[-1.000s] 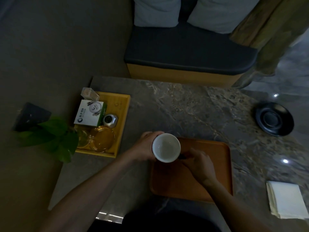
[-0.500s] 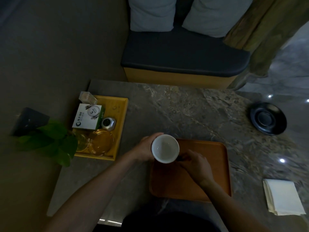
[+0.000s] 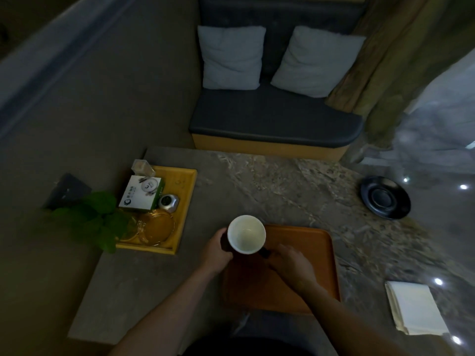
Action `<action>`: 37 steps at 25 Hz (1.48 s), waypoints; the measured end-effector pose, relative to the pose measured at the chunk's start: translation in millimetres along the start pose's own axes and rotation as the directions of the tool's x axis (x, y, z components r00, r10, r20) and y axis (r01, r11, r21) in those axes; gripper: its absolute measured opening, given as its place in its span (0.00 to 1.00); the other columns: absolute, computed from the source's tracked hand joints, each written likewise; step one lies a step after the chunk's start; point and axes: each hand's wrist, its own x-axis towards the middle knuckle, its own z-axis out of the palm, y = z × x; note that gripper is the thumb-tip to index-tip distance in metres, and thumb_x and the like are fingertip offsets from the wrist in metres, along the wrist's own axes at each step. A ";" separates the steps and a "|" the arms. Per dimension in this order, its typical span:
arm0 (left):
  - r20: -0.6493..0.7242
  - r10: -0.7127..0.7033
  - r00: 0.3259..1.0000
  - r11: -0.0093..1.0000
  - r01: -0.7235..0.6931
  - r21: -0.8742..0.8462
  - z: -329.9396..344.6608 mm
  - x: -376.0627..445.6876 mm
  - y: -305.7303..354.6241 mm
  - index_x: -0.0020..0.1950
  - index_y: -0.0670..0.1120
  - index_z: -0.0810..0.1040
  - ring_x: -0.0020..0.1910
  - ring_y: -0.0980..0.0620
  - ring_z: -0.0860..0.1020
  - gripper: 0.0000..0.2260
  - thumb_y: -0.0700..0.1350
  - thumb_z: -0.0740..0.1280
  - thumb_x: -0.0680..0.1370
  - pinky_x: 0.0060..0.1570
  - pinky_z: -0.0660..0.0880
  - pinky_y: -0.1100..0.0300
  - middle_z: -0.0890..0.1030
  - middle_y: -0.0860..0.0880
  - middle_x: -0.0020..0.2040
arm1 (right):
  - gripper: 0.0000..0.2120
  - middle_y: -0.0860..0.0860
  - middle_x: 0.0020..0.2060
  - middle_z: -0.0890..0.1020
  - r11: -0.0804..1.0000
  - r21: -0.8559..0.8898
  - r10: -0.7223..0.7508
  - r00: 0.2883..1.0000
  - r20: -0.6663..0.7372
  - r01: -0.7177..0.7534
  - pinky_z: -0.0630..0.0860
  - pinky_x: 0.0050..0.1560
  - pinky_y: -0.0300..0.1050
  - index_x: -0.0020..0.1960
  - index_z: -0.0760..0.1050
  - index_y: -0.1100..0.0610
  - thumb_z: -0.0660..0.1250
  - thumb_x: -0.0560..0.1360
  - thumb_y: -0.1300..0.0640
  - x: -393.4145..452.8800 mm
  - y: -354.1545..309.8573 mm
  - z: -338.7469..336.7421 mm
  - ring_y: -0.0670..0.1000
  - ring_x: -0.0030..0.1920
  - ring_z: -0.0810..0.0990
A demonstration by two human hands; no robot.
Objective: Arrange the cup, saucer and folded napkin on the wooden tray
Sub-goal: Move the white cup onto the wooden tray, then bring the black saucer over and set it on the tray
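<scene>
A cup [image 3: 246,234], white inside and dark outside, is over the far-left corner of the orange wooden tray [image 3: 308,242]. My left hand [image 3: 217,249] wraps its left side. My right hand [image 3: 289,263] pinches the dark handle on its right side. I cannot tell whether the cup touches the tray. A black saucer [image 3: 384,197] lies on the stone table far right of the tray. A folded white napkin [image 3: 415,307] lies near the table's front right edge.
A yellow tray [image 3: 186,201] at the table's left holds a white box [image 3: 140,193], a small metal pot [image 3: 168,202] and glass dishes [image 3: 154,227]. A green plant [image 3: 95,218] overhangs its left side. A cushioned bench [image 3: 275,122] stands behind the table.
The camera has tilted up, so more of the bench and pillows shows. Both hands and the cup stay at the tray's far-left corner.
</scene>
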 end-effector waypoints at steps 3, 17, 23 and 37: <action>-0.092 -0.073 0.993 0.996 0.077 0.048 9.8 -24.4 -1.2 0.73 0.46 0.67 0.68 0.44 0.71 0.28 0.36 0.70 0.74 0.63 0.69 0.51 0.73 0.44 0.69 | 0.13 0.48 0.48 0.79 0.993 -0.114 -0.019 1.000 0.003 0.019 0.79 0.45 0.50 0.52 0.76 0.48 0.63 0.76 0.41 -22.4 19.6 -9.5 0.49 0.46 0.78; 0.466 0.014 0.885 0.607 -0.378 0.699 101.2 -122.1 75.3 0.72 0.49 0.68 0.69 0.48 0.69 0.26 0.56 0.67 0.77 0.66 0.67 0.55 0.69 0.47 0.73 | 0.18 0.53 0.63 0.77 0.935 -0.290 0.224 0.974 0.044 -0.202 0.73 0.61 0.51 0.63 0.75 0.48 0.63 0.76 0.43 -183.2 199.3 -118.0 0.54 0.60 0.76; 0.554 0.021 0.832 0.495 -0.490 0.717 147.0 -128.3 122.5 0.71 0.50 0.69 0.65 0.48 0.72 0.25 0.57 0.67 0.77 0.62 0.69 0.55 0.72 0.48 0.70 | 0.16 0.53 0.65 0.76 0.947 -0.209 0.257 0.965 0.041 -0.243 0.72 0.60 0.47 0.63 0.74 0.44 0.66 0.76 0.44 -221.1 250.9 -141.3 0.53 0.62 0.75; 0.655 -0.013 0.755 0.283 -0.626 0.727 198.0 -30.8 182.6 0.64 0.50 0.74 0.61 0.47 0.74 0.21 0.57 0.68 0.75 0.59 0.72 0.53 0.76 0.47 0.64 | 0.16 0.50 0.62 0.79 0.935 -0.191 0.317 0.946 0.072 -0.299 0.75 0.58 0.46 0.63 0.74 0.45 0.65 0.76 0.45 -169.6 283.4 -175.3 0.51 0.59 0.78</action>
